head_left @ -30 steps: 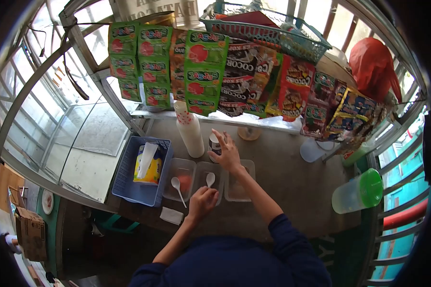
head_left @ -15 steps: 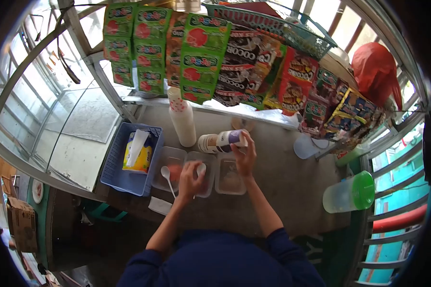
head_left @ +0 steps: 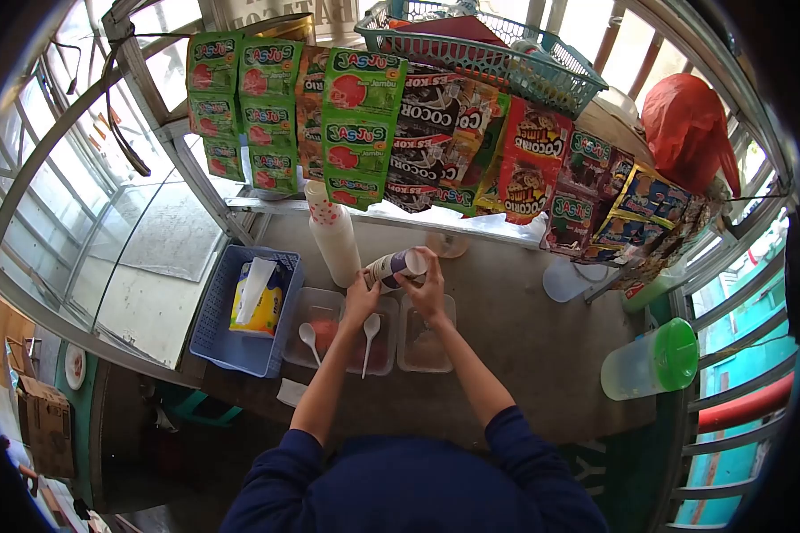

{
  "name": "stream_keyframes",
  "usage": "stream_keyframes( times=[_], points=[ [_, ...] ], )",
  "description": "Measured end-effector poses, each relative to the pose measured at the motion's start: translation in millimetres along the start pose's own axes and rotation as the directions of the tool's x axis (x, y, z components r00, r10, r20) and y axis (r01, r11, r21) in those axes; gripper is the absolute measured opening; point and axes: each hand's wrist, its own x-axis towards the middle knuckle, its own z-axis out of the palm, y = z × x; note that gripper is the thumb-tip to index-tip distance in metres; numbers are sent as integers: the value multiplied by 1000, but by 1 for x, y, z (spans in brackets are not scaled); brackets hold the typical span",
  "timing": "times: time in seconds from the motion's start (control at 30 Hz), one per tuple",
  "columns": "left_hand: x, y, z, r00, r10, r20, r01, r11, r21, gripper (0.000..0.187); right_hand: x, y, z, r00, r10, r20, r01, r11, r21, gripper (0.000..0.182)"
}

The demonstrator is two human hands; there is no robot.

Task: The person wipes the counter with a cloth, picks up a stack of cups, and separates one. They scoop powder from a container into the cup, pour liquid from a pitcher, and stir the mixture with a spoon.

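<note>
Both of my hands are wrapped around a tilted stack of printed paper cups. My left hand grips its lower left end, and my right hand holds the upper right end. Just below lie three clear plastic tubs: a left tub with something reddish, a middle tub and a right tub. A white spoon rests at the left tub, and a second white spoon lies across the middle one. Behind my left hand stands a tall stack of white cups.
To the left is a blue basket holding a yellow tissue pack. A green-lidded jug stands at the right, with a clear container farther back. Drink sachets hang in strips across the top, below a teal basket.
My left hand has moved up from the middle tub to the printed cups. The cups have shifted left in my right hand and tilted. The middle tub's spoon is now uncovered.
</note>
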Motion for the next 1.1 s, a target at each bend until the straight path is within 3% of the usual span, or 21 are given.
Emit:
stream_keyframes(
  times=[0.1,0.27,0.33,0.43,0.47,0.53,0.6,0.63,0.67,0.73,0.9,0.97,1.03,1.1],
  points=[
    [2,9,-1,998,-53,-27,53,998,-22,46,0,1,-3,994,-67,-91,59,994,-92,64],
    [0,35,-4,991,-131,-27,132,991,25,42,2,8,-15,998,37,-54,-44,988,-148,67],
    [4,23,7,993,63,-95,-70,996,-64,37,1,12,-17,994,93,-60,-101,985,-139,66],
    [11,9,18,970,165,-177,-184,978,-96,32,0,18,-23,990,48,-131,-64,991,-118,66],
    [13,6,20,970,169,-175,-187,978,-95,32,-2,18,-27,988,60,-141,-72,994,-82,65],
    [9,19,14,980,121,-157,-165,936,-311,33,-7,8,-35,985,73,-154,-81,996,-46,65],
    [-10,48,3,975,128,-179,-193,891,-410,39,-15,-13,-48,950,285,-128,-227,912,342,59],
    [-23,66,-5,970,131,-203,-218,836,-504,45,-20,-27,-54,948,289,-132,-231,911,340,59],
    [-35,80,-13,972,130,-193,-213,837,-505,45,-24,-43,-61,932,344,-119,-258,854,451,58],
    [-59,103,-24,991,103,-87,-134,706,-695,62,-37,-50,-72,913,399,-88,-267,744,612,58],
    [-105,136,-28,975,221,-32,-179,686,-705,77,-71,-85,-91,899,432,-77,-299,732,612,58],
    [-116,138,-26,923,352,-154,-379,765,-521,79,-82,-93,-96,894,439,-86,-295,724,624,58],
    [-126,142,-28,935,326,-140,-348,770,-535,79,-91,-99,-101,896,430,-112,-279,740,612,59],
    [-131,140,-27,906,394,-155,-420,787,-453,76,-99,-103,-105,895,434,-107,-279,730,624,60]
  ],
)
